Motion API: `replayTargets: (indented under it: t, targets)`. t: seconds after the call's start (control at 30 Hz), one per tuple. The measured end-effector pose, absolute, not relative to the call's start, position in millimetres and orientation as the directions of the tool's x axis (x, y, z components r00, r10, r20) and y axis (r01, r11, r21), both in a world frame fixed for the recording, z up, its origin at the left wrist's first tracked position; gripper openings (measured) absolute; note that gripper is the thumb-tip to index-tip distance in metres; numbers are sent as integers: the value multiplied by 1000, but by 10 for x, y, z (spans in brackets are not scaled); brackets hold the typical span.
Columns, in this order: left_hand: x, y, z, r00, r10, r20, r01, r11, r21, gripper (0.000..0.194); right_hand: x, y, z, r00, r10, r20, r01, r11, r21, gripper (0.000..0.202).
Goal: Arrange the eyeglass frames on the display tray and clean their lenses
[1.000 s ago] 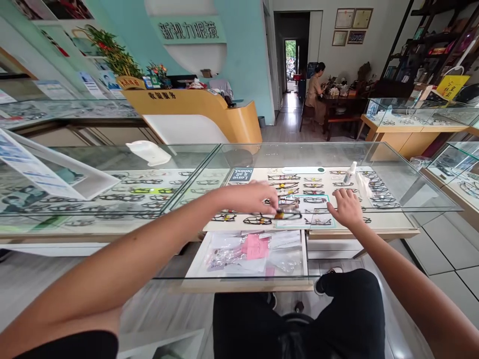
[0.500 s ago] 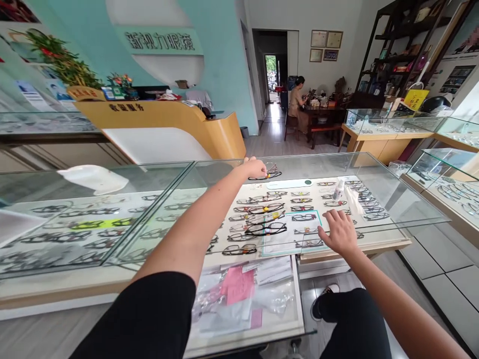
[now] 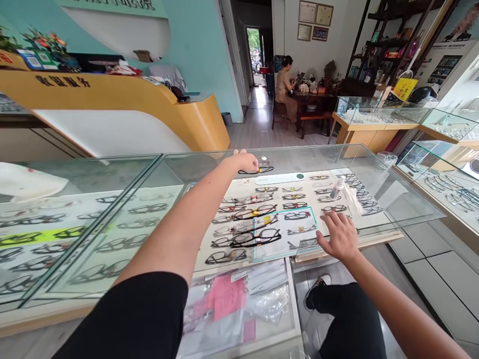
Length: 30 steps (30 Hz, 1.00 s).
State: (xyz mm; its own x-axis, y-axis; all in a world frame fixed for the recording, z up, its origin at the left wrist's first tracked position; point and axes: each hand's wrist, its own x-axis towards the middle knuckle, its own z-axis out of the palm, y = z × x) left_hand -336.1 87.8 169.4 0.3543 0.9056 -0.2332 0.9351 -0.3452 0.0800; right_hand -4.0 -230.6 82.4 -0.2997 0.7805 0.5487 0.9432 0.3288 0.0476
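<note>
My left hand (image 3: 245,160) reaches to the far side of the glass display counter (image 3: 175,172). Its fingers are closed at a dark pair of eyeglasses (image 3: 266,170) with a small coloured tag; the fingertips are partly hidden. A thin-rimmed pair (image 3: 264,160) lies just behind. My right hand (image 3: 340,234) rests open near the counter's front edge, fingers spread, beside a teal-bordered sheet (image 3: 267,253). Between the hands are several rows of eyeglasses, including a black pair (image 3: 256,238) and a yellow-tagged pair (image 3: 256,212).
A small white spray bottle (image 3: 337,187) and white tissue (image 3: 353,200) are at the right. Below the counter, a drawer (image 3: 294,294) stands pulled out, holding plastic bags and a pink paper (image 3: 228,296). A person (image 3: 285,89) sits at a far table. More display cases (image 3: 374,127) line the right.
The view has shifted right and tilted down, so the scene sits further left and the counter looks closer. Both hands keep about the same places on the counter.
</note>
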Motion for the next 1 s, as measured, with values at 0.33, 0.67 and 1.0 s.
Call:
replayTargets:
  t: [0.33, 0.67, 1.0]
  targets:
    - [-3399, 870, 1704, 329, 916, -229, 944, -311, 115, 56, -36, -2295, 797, -314, 752, 580, 936, 348, 56, 30]
    - [-3383, 865, 1722, 179, 968, -179, 978, -154, 144, 69, -45, -2301, 786, -310, 754, 580, 936, 350, 46, 30]
    - [-3305, 949, 1654, 124, 983, -137, 984, -104, 147, 84, -82, -2311, 807, -322, 702, 635, 930, 361, 72, 29]
